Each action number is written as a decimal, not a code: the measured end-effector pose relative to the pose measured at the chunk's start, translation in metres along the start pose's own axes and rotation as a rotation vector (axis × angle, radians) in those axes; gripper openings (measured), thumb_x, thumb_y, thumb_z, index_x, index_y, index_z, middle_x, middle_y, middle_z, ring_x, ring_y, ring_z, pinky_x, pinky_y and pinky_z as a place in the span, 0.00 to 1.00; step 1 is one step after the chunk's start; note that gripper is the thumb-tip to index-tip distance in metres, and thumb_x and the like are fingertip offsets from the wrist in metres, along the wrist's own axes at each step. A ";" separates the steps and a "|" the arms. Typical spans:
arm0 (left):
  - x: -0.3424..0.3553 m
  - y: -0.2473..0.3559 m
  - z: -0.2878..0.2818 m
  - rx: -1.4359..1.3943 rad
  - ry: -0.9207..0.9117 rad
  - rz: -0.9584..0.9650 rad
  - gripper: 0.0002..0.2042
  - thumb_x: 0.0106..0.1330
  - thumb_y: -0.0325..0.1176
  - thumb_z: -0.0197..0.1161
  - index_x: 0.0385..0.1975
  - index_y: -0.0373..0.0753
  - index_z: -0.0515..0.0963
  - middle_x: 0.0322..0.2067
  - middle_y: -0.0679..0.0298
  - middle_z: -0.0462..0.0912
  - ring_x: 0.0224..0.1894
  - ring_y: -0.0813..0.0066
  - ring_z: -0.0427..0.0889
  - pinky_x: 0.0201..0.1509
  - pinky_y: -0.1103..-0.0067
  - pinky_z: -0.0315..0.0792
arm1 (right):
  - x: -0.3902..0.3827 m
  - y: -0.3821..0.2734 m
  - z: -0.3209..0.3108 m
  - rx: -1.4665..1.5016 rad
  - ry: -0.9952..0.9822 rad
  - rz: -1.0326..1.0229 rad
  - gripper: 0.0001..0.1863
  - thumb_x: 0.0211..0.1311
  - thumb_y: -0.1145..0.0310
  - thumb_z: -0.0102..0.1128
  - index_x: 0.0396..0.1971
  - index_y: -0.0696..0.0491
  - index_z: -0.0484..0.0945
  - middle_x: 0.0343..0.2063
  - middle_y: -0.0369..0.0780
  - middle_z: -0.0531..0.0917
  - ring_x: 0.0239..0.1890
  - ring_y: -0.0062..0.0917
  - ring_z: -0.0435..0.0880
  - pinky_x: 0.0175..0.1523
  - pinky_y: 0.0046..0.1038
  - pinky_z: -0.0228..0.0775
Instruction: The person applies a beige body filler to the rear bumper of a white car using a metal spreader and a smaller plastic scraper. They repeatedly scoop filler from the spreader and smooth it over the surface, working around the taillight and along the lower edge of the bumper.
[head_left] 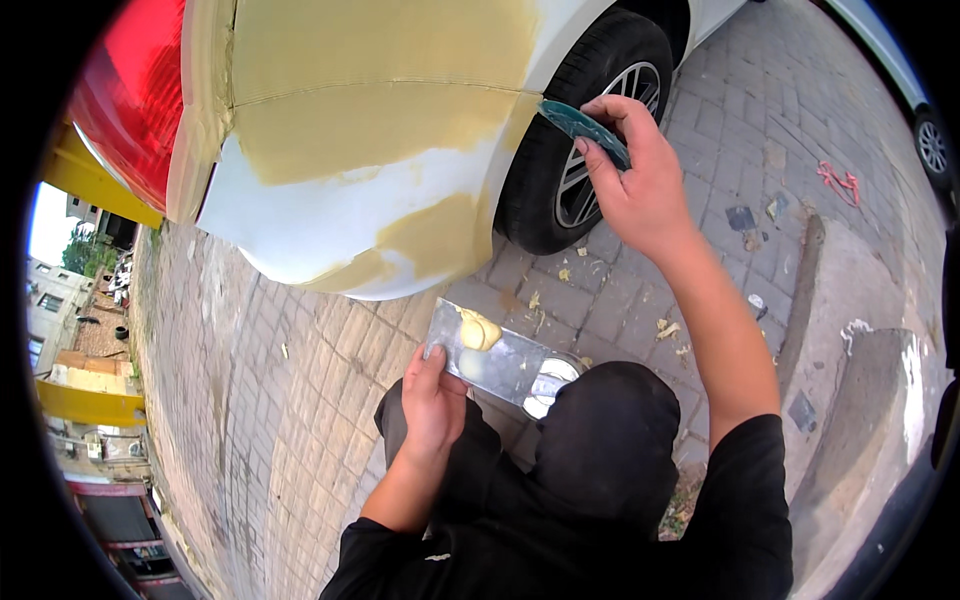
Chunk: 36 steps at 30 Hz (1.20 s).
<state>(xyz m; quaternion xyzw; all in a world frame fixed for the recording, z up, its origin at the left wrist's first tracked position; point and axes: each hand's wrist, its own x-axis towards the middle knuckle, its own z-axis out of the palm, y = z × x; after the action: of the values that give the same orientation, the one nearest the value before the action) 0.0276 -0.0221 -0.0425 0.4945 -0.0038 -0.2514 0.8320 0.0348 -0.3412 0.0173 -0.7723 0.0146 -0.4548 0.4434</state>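
My right hand pinches a dark green putty spreader between thumb and fingers. The spreader's far end is at the edge of the wheel arch, beside the car's rear wheel. Tan filler covers much of the white car's rear panel, with bare white showing between the patches. In my left hand is a flat metal plate, gripped at its near left edge. A lump of pale yellow putty sits on the plate. A round can, partly hidden by the plate and my knee, stands below.
A red tail light is at the upper left, bordered by tape. Concrete blocks lie to the right on the brick paving, near dried putty scraps and a pink string. Another car's wheel shows at the far right.
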 end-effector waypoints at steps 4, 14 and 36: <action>0.001 0.001 0.001 0.009 0.004 0.012 0.15 0.76 0.33 0.48 0.55 0.30 0.70 0.50 0.56 0.81 0.49 0.67 0.83 0.53 0.70 0.77 | 0.019 0.004 -0.007 -0.321 -0.059 -0.306 0.19 0.59 0.83 0.57 0.50 0.55 0.78 0.44 0.43 0.83 0.46 0.39 0.82 0.50 0.32 0.77; 0.004 -0.003 -0.006 0.024 0.002 0.009 0.14 0.76 0.34 0.49 0.53 0.31 0.71 0.47 0.57 0.83 0.46 0.70 0.83 0.48 0.73 0.77 | 0.022 0.012 -0.006 -0.389 -0.025 -0.361 0.20 0.53 0.83 0.58 0.48 0.55 0.79 0.43 0.42 0.83 0.44 0.38 0.83 0.46 0.33 0.79; 0.009 0.002 -0.001 0.019 -0.093 -0.034 0.16 0.77 0.34 0.48 0.57 0.30 0.69 0.52 0.54 0.80 0.52 0.64 0.82 0.55 0.68 0.76 | -0.090 0.066 -0.024 1.063 0.182 1.018 0.13 0.70 0.73 0.57 0.52 0.55 0.74 0.44 0.39 0.84 0.45 0.25 0.85 0.49 0.32 0.79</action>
<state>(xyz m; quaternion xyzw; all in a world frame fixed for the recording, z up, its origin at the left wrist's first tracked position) 0.0366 -0.0247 -0.0436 0.4901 -0.0365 -0.2882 0.8218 -0.0097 -0.3594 -0.0859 -0.3102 0.1854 -0.2007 0.9106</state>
